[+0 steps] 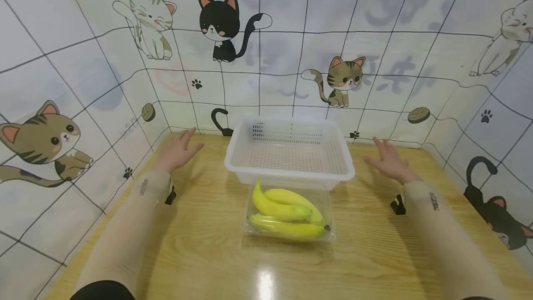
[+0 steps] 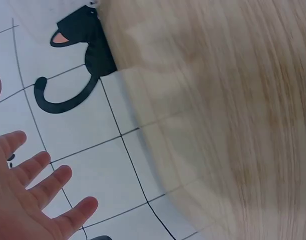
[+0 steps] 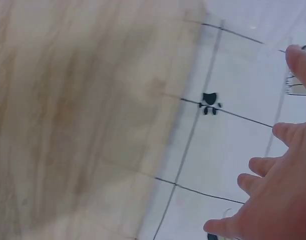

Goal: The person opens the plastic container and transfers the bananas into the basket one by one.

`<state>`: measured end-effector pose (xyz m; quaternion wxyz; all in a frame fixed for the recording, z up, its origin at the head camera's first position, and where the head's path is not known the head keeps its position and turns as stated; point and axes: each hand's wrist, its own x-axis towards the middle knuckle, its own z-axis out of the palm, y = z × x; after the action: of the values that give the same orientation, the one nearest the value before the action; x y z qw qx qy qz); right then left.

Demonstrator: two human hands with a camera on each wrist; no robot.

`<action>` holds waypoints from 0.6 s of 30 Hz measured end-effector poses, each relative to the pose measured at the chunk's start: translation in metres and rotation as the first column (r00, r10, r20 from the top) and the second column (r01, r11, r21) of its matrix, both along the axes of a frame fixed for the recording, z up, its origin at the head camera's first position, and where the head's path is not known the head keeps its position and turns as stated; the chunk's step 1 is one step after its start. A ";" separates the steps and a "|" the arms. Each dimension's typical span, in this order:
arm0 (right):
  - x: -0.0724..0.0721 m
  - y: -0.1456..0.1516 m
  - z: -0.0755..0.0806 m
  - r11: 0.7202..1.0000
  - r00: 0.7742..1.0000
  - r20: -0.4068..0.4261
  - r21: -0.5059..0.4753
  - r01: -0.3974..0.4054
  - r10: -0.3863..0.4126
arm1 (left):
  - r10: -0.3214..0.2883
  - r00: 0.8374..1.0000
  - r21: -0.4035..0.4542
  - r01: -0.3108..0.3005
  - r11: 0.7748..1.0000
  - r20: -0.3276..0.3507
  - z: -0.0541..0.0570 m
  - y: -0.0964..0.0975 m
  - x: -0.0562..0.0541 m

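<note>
In the head view a white plastic basket (image 1: 291,175) with slotted walls stands near the back of the table. Right in front of it lies a clear plastic box (image 1: 329,198) with several yellow bananas (image 1: 283,209) inside. My left hand (image 1: 176,150) hovers over the table to the left of the basket, fingers spread, holding nothing. On the basket's other side is my right hand (image 1: 389,161), likewise spread and holding nothing. Each wrist view shows the same: the left fingers (image 2: 47,187) and the right fingers (image 3: 263,167) are apart, with bare wall and table beyond them.
The wooden table (image 1: 200,253) runs back to a white wall covering (image 1: 279,50) with a grid and cartoon cats. This covering also closes in the left and right sides. Light reflects off the table's front middle.
</note>
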<state>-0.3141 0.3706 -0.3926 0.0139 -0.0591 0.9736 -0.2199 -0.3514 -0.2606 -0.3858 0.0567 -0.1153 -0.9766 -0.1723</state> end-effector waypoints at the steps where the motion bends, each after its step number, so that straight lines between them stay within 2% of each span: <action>1: 0.002 -0.001 0.004 1.000 1.000 -0.009 -0.027 -0.006 0.006 | -0.004 1.000 0.026 0.004 1.000 -0.004 0.002 0.002 0.002; 5: 0.012 -0.006 0.016 0.988 0.998 -0.051 -0.147 -0.053 0.046 | 0.006 1.000 0.143 -0.007 0.990 0.006 0.007 0.011 0.011; 8: 0.021 -0.012 0.022 0.973 0.996 -0.071 -0.217 -0.077 0.063 | 0.001 1.000 0.241 -0.006 0.970 0.019 0.006 0.016 0.016; 13: 0.039 -0.026 0.030 0.960 0.987 -0.129 -0.250 -0.127 0.097 | -0.025 1.000 0.355 0.017 0.935 0.017 0.000 0.024 0.028; 18: 0.058 -0.043 0.037 0.942 0.963 -0.225 -0.266 -0.205 0.147 | -0.038 0.997 0.429 0.006 0.903 0.066 -0.001 0.031 0.046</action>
<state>-0.2561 0.3271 -0.3560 -0.0739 -0.1696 0.9184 -0.3496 -0.3055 -0.2292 -0.3870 0.0433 -0.1046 -0.9150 -0.3871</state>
